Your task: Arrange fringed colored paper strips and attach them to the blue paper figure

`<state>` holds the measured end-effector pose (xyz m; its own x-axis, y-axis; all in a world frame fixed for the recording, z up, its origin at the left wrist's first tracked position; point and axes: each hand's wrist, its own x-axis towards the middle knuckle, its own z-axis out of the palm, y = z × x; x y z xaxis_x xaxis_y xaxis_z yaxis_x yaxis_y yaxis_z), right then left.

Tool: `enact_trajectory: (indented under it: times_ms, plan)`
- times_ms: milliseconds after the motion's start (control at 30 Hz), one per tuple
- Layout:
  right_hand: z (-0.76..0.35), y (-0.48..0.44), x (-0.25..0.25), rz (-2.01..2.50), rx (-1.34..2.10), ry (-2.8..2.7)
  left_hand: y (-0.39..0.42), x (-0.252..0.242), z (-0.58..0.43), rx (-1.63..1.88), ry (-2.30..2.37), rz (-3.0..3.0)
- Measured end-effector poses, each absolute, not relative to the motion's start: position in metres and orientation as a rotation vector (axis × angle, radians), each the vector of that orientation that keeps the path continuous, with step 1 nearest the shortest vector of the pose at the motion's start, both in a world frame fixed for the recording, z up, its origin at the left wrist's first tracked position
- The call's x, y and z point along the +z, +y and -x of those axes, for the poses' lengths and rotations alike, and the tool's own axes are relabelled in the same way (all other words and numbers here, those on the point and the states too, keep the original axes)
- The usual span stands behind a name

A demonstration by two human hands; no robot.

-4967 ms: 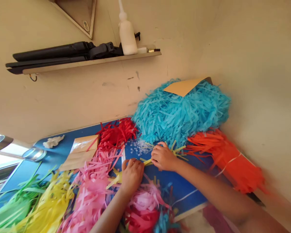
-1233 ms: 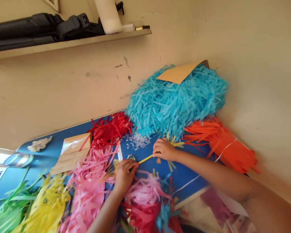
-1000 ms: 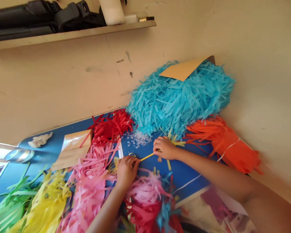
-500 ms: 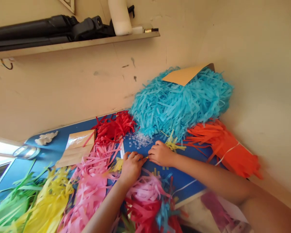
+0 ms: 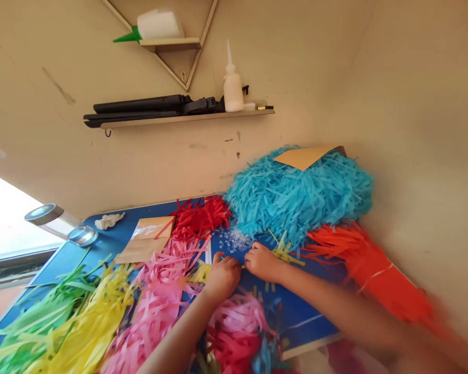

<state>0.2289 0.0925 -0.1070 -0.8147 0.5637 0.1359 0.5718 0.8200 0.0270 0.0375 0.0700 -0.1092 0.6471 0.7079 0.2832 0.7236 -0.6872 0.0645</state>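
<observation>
Between my two hands runs a strip of yellow tissue paper, narrowed to a thin twist in the middle. One fringed yellow end (image 5: 201, 272) sticks out left of my left hand (image 5: 223, 276), whose fingers are closed on the paper. My right hand (image 5: 264, 262) pinches the other side, and a yellow fringe (image 5: 287, 251) spreads beyond it. The fingertips nearly meet over the blue table (image 5: 304, 291). Just behind lie small clear beads (image 5: 236, 240). Nearer to me is a pink and red fringed bundle (image 5: 237, 317).
A turquoise fringe heap (image 5: 300, 200) leans against the wall. Red fringe (image 5: 203, 215), orange fringe (image 5: 378, 270), pink fringe (image 5: 159, 296), yellow sheets (image 5: 89, 317) and green sheets (image 5: 47, 311) lie around. A glass jar (image 5: 62, 224) and brown paper packet (image 5: 148, 239) are left, below a shelf (image 5: 203, 118).
The view has tilted up and drawn back, so more of the wall and shelves shows. My hands stay close together on the yellow paper, with slight finger movement.
</observation>
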Motion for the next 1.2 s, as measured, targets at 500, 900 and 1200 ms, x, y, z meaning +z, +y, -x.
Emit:
enact_trajectory:
  times_ms: [500,900,1200]
  plan:
    - [-0.222,0.083,-0.043,1.138,0.939,-2.417,0.048,-0.048,-0.018,-0.926,-1.106,2.538]
    - [-0.173,0.03,-0.008,0.787,1.806,-1.041,-0.011,0.0,-0.027,-1.755,-1.736,2.22]
    - [-0.143,0.019,-0.001,0.673,1.684,-0.921,-0.029,-0.004,-0.017,-2.075,-1.816,2.138]
